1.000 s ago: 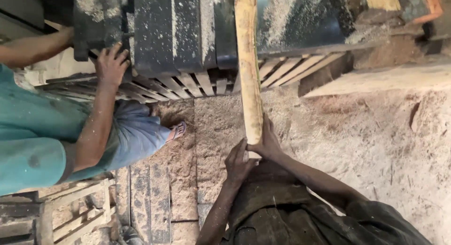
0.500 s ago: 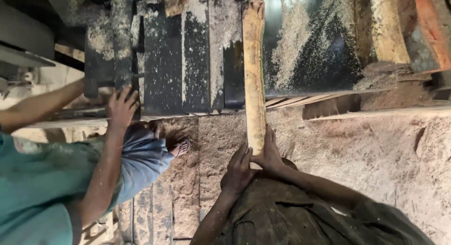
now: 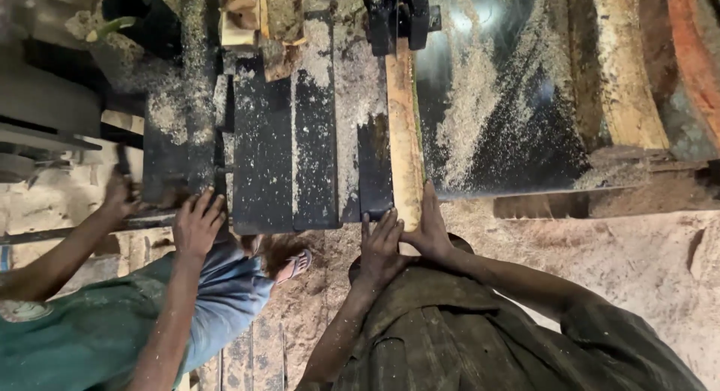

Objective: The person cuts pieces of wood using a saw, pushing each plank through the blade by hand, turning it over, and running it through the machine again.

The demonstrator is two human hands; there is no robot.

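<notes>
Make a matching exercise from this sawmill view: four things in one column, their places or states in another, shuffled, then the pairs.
1. long pale wooden plank
2. left hand
3. right hand
4. co-worker's hand

A. on the plank's near end, right side
B. lying lengthwise on the dark sawdust-covered metal table
C. gripping the table's near edge, far left
D. beside the plank's near end, left side

Pairs: 1-B, 2-D, 3-A, 4-C
</notes>
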